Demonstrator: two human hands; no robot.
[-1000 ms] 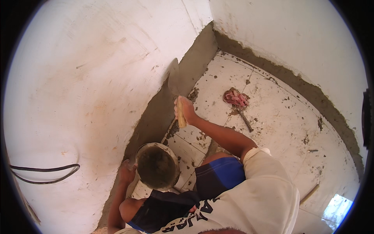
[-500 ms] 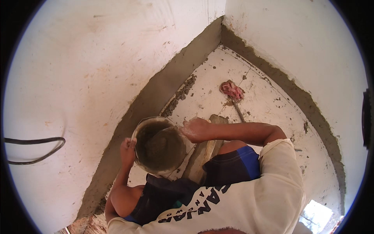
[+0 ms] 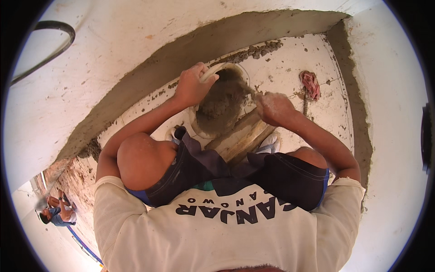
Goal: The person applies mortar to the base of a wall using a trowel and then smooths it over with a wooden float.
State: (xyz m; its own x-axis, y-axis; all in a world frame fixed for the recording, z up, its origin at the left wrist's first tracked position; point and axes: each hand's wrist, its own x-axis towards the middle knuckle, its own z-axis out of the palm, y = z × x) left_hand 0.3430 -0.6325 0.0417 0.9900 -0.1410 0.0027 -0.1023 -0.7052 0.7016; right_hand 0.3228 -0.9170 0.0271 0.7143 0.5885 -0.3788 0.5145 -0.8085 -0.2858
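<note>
A round bucket of wet grey mortar is tipped over the floor in front of my knees. My left hand is closed round its upper left rim. On the bucket's right side my right hand is closed on the handle of a trowel. The trowel's blade reaches into the mortar and is mostly hidden there. A mortar-stained wooden plank lies between my feet, just below the bucket and my right hand.
A crumpled red cloth on a rod lies on the white floor to the right. Grey mortar bands edge both walls. Mortar crumbs line the left wall's foot. A black cable hangs upper left; another person crouches far lower left.
My view has swung round to the right. My left hand has shifted to the upper rim, and the bucket now tilts. My right hand is a little away from the rim, with the trowel visible.
</note>
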